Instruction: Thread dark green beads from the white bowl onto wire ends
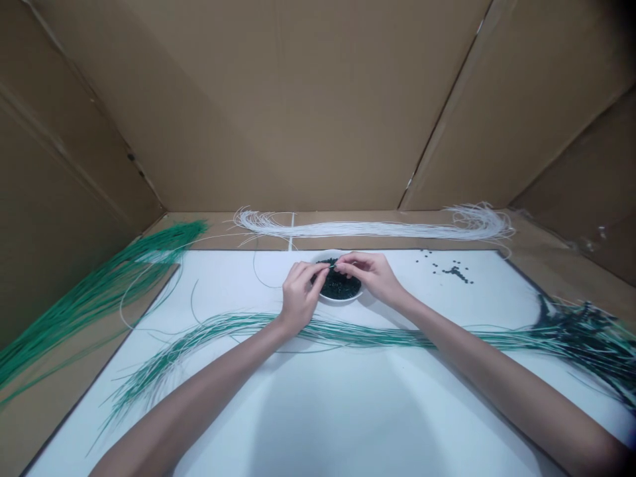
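Note:
My left hand (300, 291) and my right hand (371, 273) meet above a white bowl (339, 301) filled with small dark bead-like pieces (340, 286). Both hands are closed in a pinch, fingertips almost touching. A short pale bit of thin strand (332, 266) shows between them, coming from my left fingertips. Whatever my right thumb and finger pinch is too small to make out. Below my wrists a long bundle of green strands (368, 334) runs across the white board, passing under both forearms.
White strands (372, 230) lie along the back by the cardboard wall (298, 106). Loose green strands (99, 285) spread at the left. Dark pieces (457, 273) are scattered on the white board (348, 397) right of the bowl. The green bundle's right end carries a dark cluster (586, 331).

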A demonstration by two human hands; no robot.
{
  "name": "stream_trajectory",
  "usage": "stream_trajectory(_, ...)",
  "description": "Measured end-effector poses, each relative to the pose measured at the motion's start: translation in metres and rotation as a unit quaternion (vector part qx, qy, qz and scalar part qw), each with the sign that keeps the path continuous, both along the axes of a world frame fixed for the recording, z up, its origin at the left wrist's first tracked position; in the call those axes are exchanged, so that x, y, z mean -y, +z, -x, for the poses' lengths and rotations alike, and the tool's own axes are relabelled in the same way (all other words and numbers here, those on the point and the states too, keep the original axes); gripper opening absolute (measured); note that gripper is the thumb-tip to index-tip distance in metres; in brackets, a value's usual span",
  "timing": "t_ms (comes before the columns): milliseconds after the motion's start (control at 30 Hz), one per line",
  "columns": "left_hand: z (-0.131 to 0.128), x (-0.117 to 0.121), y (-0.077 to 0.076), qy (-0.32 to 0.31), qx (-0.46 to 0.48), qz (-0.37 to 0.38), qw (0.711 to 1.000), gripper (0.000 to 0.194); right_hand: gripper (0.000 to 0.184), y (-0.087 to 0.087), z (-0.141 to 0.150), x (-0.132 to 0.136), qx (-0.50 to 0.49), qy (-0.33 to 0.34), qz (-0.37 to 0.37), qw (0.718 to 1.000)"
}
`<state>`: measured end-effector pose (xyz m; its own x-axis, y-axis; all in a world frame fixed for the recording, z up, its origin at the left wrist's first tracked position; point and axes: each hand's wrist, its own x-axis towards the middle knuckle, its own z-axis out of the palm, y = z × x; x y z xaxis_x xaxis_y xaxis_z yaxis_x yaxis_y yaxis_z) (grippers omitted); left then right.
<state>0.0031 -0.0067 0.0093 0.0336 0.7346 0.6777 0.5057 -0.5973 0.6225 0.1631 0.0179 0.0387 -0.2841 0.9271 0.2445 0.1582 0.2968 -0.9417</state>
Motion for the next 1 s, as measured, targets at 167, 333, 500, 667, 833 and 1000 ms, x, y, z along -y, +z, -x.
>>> stream_trajectory(167,0.0001,-0.0002,-0.0011,-0.007,0.001,0.002,1.000,0.013,0.021,0.0003,0.0007,0.0011,0.019,0.016,-0.029,0.999)
stream_trajectory(333,-0.0007,0.0001,-0.0002,0.001,0.006,0.000,1.000,0.012,0.023,0.0015,-0.0008,0.0011,0.048,0.026,-0.052,0.997)
stream_trajectory(500,-0.0009,0.0002,0.0005,-0.004,-0.001,-0.001,1.000,0.012,0.020,0.0003,-0.0012,0.0002,0.069,0.031,-0.079,0.994)
stream_trajectory(667,-0.0009,0.0003,0.0005,-0.007,0.000,-0.001,1.000,0.012,0.018,-0.0013,-0.0006,0.0000,0.067,0.020,-0.088,0.994)
stream_trajectory(833,-0.0007,0.0006,0.0010,-0.006,-0.004,0.004,1.000,0.012,0.019,-0.0006,0.0002,0.0004,0.075,0.009,-0.090,0.993)
stream_trajectory(1000,-0.0006,0.0014,0.0015,-0.010,-0.012,-0.010,1.000,0.012,0.022,-0.0009,-0.0013,0.0001,0.069,0.012,-0.073,0.995)
